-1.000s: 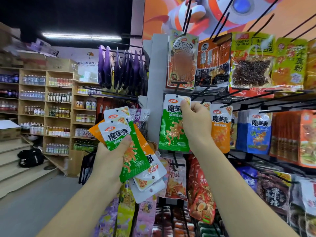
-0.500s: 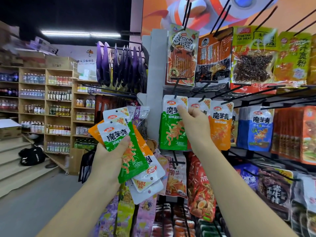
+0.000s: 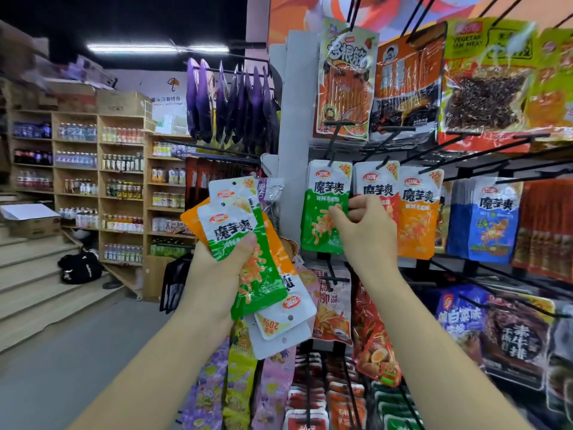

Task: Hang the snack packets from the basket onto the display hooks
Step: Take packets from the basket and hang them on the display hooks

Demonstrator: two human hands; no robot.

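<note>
Rack (image 3: 293, 119); L-hand (image 3: 217, 270) pkts (image 3: 235, 226), R-hand (image 3: 369, 235) green pkt (image 3: 317, 226)

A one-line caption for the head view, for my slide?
Left hand grips green and orange foil snack packets; right hand touches a green foil packet hanging on a black wire hook.

We've got wooden shelves (image 3: 102, 181) packed with bottles (image 3: 76, 131) at the back, steps (image 3: 37, 274) on the left, grey floor (image 3: 77, 352), one strip light (image 3: 155, 48) on a dark ceiling (image 3: 124, 20).

The hung green packet (image 3: 322, 212) reads "魔芋爽"; the yellow packet (image 3: 465, 41), "VEGETARIAN MEAT".
</note>
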